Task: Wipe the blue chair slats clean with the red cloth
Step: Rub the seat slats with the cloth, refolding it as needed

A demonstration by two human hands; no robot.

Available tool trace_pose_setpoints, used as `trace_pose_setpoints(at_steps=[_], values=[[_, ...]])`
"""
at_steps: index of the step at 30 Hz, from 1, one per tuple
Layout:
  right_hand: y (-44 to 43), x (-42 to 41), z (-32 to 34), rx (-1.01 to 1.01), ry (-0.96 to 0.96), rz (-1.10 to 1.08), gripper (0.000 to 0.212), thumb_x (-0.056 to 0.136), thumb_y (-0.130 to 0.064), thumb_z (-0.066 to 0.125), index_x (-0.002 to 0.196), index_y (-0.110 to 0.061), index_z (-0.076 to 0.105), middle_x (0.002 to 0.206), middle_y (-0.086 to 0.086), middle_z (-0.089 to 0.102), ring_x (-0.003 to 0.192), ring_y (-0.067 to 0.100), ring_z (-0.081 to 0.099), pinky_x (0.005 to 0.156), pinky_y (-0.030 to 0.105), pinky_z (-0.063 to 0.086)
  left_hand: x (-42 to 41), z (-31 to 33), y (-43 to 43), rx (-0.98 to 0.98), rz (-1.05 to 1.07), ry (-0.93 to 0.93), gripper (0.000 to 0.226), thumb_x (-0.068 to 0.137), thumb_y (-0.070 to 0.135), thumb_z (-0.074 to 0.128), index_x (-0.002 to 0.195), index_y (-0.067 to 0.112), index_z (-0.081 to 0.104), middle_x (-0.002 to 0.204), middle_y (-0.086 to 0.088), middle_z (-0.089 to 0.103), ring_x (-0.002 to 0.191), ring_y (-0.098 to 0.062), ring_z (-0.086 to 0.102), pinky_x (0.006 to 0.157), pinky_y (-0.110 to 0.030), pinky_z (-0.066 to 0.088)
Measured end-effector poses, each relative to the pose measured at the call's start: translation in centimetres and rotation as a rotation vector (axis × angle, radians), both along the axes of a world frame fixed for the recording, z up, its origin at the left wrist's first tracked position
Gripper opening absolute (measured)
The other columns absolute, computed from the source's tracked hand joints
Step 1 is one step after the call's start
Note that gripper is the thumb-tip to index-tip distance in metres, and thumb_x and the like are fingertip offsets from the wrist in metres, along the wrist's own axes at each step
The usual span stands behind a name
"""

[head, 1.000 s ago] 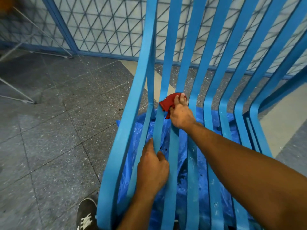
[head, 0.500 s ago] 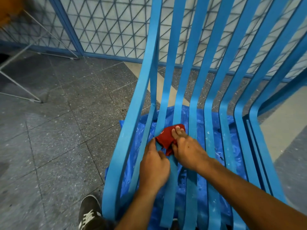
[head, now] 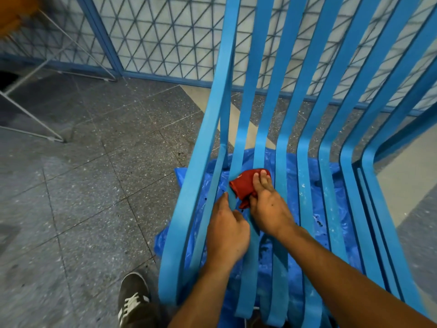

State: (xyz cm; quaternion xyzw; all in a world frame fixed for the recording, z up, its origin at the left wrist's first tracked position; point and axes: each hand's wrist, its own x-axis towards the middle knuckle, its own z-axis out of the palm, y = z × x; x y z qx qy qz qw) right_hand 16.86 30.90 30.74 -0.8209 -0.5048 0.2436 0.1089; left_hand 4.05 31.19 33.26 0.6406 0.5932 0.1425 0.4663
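On the chair's seat bend, the cloth (head: 247, 185) lies bunched across the second and third slats counted from the chair's left edge, pressed down by the right hand (head: 269, 209). That hand grips it: fingers (head: 259, 179) lie flat over the top of the red wad, and a tail of fabric is pinched underneath near the thumb. Just beside the cloth, on the side nearer the person, the left hand (head: 228, 235) closes around the second slat (head: 237, 147), thumb along its edge, apparently steadying the chair (head: 196, 209) while the other hand rubs.

The step in hand looks like the wiping stroke itself, worked along one narrow slat in the low curve where seat meets back. Most of the job seems still ahead: slats to the right of the cloth show pale specks and smears, clearest on the fourth slat (head: 303, 185) and its neighbour.

The next move probably calls for firm downward pressure with the cloth kept folded so it does not slip into the gaps, then a shift sideways to the next slat. The left hand would need to re-grip further over to brace.

Under the chair, below the cloth, a blue plastic sheet (head: 264, 259) is spread on the grey tiled floor (head: 94, 197). Left of the chair a shoe (head: 133, 301) stands on the tiles. Beyond the chair back runs a mesh fence (head: 165, 36).
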Motion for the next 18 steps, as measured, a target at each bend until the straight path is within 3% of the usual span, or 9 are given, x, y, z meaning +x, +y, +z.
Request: trace_pose_setpoints(at_steps=[4,11,15,16,18], values=[[-3.1,-1.5,0.2,0.010,0.032,0.003,0.064,0.102,-0.017,0.044,0.159,-0.012,0.015,0.168,0.008,0.004,0.155,0.020,0.008,0.119,0.034,0.024,-0.1,-0.1,0.2,0.002,0.010,-0.030,0.055,0.098,0.016,0.045,0.152,0.021,0.034,0.156,0.000,0.040,0.141,-0.018,0.040,0.113,-0.028,0.031],[-7.8,-3.1,2.7,-0.029,0.123,0.045,0.060,0.098,-0.016,0.049,0.155,-0.024,0.034,0.163,0.002,0.025,0.140,0.023,0.043,0.110,0.026,0.033,-0.2,0.4,-0.4,0.000,0.004,-0.036,0.051,0.100,0.017,0.043,0.150,0.023,0.036,0.158,0.002,0.036,0.143,-0.017,0.036,0.114,-0.027,0.028],[-11.2,-4.5,2.6,-0.058,0.166,0.151,0.068,0.092,-0.018,0.048,0.156,-0.030,0.029,0.165,-0.004,0.020,0.145,0.017,0.036,0.114,0.026,0.031,-0.5,0.2,-0.6,0.021,0.002,-0.044,0.045,0.100,0.020,0.047,0.144,0.025,0.044,0.154,0.004,0.041,0.141,-0.017,0.040,0.113,-0.029,0.031],[-12.2,-5.0,2.5,-0.047,0.155,0.176,0.068,0.089,-0.020,0.048,0.155,-0.028,0.034,0.164,-0.003,0.023,0.146,0.013,0.036,0.113,0.024,0.035,-0.6,0.3,-0.7,0.027,0.003,-0.045,0.043,0.100,0.021,0.047,0.143,0.025,0.046,0.153,0.004,0.042,0.140,-0.017,0.041,0.113,-0.030,0.032],[-14.1,-6.0,1.9,-0.004,0.098,0.231,0.064,0.077,-0.030,0.046,0.139,-0.021,0.058,0.150,0.003,0.050,0.131,0.012,0.055,0.094,0.024,0.053,-0.9,0.4,-0.7,0.043,0.002,-0.042,0.041,0.099,0.020,0.049,0.140,0.025,0.049,0.151,0.004,0.045,0.138,-0.018,0.044,0.111,-0.030,0.034]])
